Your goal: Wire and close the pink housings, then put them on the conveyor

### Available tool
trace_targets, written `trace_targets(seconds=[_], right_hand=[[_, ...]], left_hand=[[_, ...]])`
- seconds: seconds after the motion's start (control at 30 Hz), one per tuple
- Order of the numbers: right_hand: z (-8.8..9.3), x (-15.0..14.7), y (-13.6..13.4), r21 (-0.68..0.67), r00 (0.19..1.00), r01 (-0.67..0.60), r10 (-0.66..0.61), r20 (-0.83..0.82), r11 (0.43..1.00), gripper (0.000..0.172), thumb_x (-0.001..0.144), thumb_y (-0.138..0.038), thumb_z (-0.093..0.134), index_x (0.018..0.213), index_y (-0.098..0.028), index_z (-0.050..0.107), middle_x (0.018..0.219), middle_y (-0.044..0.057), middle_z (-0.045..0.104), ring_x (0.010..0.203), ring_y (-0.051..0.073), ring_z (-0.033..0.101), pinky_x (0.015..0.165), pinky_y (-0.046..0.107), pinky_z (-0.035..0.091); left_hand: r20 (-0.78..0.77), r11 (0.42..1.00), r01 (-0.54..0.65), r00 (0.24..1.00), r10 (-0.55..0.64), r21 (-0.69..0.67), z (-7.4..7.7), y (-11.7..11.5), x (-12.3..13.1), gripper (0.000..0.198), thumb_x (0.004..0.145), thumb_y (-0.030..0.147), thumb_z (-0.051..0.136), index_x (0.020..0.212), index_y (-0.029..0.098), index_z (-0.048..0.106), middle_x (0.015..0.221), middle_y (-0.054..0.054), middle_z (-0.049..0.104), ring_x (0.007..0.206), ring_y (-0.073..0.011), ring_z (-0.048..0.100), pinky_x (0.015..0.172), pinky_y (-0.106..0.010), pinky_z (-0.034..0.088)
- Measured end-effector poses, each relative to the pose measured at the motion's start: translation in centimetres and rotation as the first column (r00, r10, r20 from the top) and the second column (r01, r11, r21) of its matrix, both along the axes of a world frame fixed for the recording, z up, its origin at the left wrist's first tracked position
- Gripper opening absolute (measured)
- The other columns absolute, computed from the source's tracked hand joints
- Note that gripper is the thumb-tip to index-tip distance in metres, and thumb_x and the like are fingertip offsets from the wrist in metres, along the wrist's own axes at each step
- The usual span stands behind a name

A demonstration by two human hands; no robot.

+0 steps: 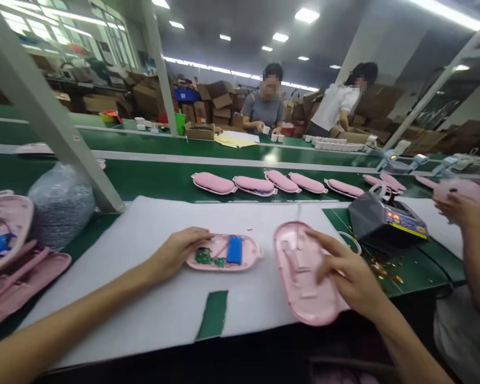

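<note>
My left hand (188,246) grips the left end of a pink plastic housing half (224,239) that lies on the white sheet. Inside that half sit a blue battery (234,250), a green circuit board (203,256) and thin wires. With its fingers on the right edge, my right hand (344,269) holds an oval pink cover (302,282), raised and tilted over the front of the bench. The inner side of the cover faces me, showing moulded ribs. The two pink parts are apart from each other.
Several closed pink housings (256,185) line the green belt behind the white sheet (160,298). A grey tape dispenser (388,218) stands at right near scattered bits. At left are a plastic bag (62,205) and stacked pink shells (24,282). A co-worker's hand (460,208) is far right.
</note>
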State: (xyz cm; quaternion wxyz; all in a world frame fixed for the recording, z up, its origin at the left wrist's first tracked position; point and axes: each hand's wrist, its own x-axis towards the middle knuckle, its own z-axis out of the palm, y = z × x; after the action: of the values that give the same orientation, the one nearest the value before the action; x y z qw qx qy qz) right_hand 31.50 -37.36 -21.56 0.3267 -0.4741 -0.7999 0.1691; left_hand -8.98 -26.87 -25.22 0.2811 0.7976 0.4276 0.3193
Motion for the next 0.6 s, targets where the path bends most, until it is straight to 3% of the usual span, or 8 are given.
trace_targets(seconds=[0.1, 0.2, 0.27, 0.33, 0.43, 0.5, 0.53, 0.6], right_hand=[[0.2, -6.7, 6.7, -0.214, 0.956, -0.272, 0.238, -0.171, 0.938, 0.033, 0.074, -0.007, 0.041, 0.066, -0.022, 0.068, 0.132, 0.003, 0.058, 0.123, 0.023, 0.054, 0.105, 0.042, 0.043], [-1.2, -11.5, 10.9, -0.346, 0.919, -0.334, 0.222, -0.325, 0.877, 0.023, 0.078, -0.012, 0.047, 0.074, -0.02, 0.068, 0.115, 0.006, 0.066, 0.113, 0.022, 0.059, 0.096, 0.039, 0.047], [-2.1, -12.6, 11.6, -0.36, 0.9, -0.3, 0.138, -0.412, 0.884, 0.004, 0.077, -0.018, 0.058, 0.078, -0.02, 0.062, 0.109, 0.006, 0.064, 0.107, 0.022, 0.059, 0.088, 0.034, 0.049], [-2.4, -12.4, 11.2, -0.404, 0.893, -0.218, 0.014, -0.451, 0.889, 0.02, 0.073, -0.024, 0.071, 0.087, -0.021, 0.057, 0.106, 0.004, 0.061, 0.096, 0.019, 0.061, 0.077, 0.03, 0.051], [-1.2, -11.6, 10.4, -0.612, 0.92, -0.162, -0.105, -0.377, 0.774, 0.045, 0.074, -0.032, 0.077, 0.113, -0.024, 0.055, 0.106, 0.004, 0.063, 0.082, 0.018, 0.063, 0.066, 0.028, 0.051], [0.5, -11.4, 10.2, -0.678, 0.947, -0.228, -0.003, -0.321, 0.699, 0.044, 0.078, -0.036, 0.074, 0.117, -0.021, 0.059, 0.103, 0.007, 0.066, 0.082, 0.019, 0.065, 0.068, 0.03, 0.052], [1.5, -11.5, 10.2, -0.658, 0.954, -0.26, 0.083, -0.288, 0.707, 0.039, 0.079, -0.036, 0.073, 0.113, -0.019, 0.064, 0.102, 0.008, 0.068, 0.084, 0.021, 0.066, 0.071, 0.031, 0.053], [3.1, -12.4, 10.4, -0.504, 0.968, -0.249, 0.206, -0.141, 0.827, 0.026, 0.083, -0.033, 0.068, 0.105, -0.019, 0.07, 0.103, 0.008, 0.07, 0.09, 0.022, 0.066, 0.077, 0.032, 0.053]], left_hand=[[0.212, 0.999, -0.039, 0.976, 0.042, -0.02, -0.4, -1.7, 0.5, 0.031, 0.093, 0.042, 0.051, 0.106, 0.024, 0.073, 0.099, -0.006, 0.066, 0.095, -0.0205, 0.062, 0.086, -0.03, 0.051], [0.367, 0.99, -0.098, 0.922, 0.127, -0.098, -0.8, -2.9, 0.8, 0.025, 0.089, 0.038, 0.061, 0.106, 0.025, 0.073, 0.09, -0.004, 0.067, 0.085, -0.0177, 0.062, 0.079, -0.028, 0.05], [0.477, 0.968, -0.111, 0.854, 0.208, -0.224, -0.9, -3.2, 0.7, 0.022, 0.082, 0.036, 0.07, 0.099, 0.023, 0.075, 0.088, -0.004, 0.069, 0.083, -0.0184, 0.064, 0.078, -0.028, 0.05], [0.579, 0.931, -0.09, 0.761, 0.294, -0.355, -1.0, -3.3, 0.6, 0.02, 0.078, 0.035, 0.074, 0.09, 0.019, 0.074, 0.086, -0.005, 0.071, 0.083, -0.0202, 0.065, 0.078, -0.029, 0.051], [0.639, 0.906, -0.044, 0.694, 0.331, -0.422, -1.1, -3.0, 0.5, 0.02, 0.082, 0.036, 0.069, 0.085, 0.016, 0.072, 0.082, -0.006, 0.071, 0.082, -0.0207, 0.067, 0.079, -0.03, 0.052], [0.637, 0.913, -0.044, 0.702, 0.318, -0.406, -0.9, -2.9, 0.6, 0.021, 0.086, 0.037, 0.065, 0.087, 0.016, 0.071, 0.081, -0.006, 0.07, 0.081, -0.0198, 0.067, 0.078, -0.03, 0.053], [0.631, 0.924, -0.046, 0.717, 0.295, -0.38, -0.8, -2.9, 0.7, 0.021, 0.087, 0.037, 0.065, 0.089, 0.017, 0.071, 0.083, -0.006, 0.07, 0.079, -0.0188, 0.066, 0.076, -0.029, 0.053], [0.609, 0.963, -0.06, 0.764, 0.213, -0.261, -0.3, -3.2, 0.9, 0.02, 0.09, 0.036, 0.063, 0.091, 0.018, 0.072, 0.088, -0.005, 0.068, 0.075, -0.0169, 0.065, 0.068, -0.027, 0.053]])
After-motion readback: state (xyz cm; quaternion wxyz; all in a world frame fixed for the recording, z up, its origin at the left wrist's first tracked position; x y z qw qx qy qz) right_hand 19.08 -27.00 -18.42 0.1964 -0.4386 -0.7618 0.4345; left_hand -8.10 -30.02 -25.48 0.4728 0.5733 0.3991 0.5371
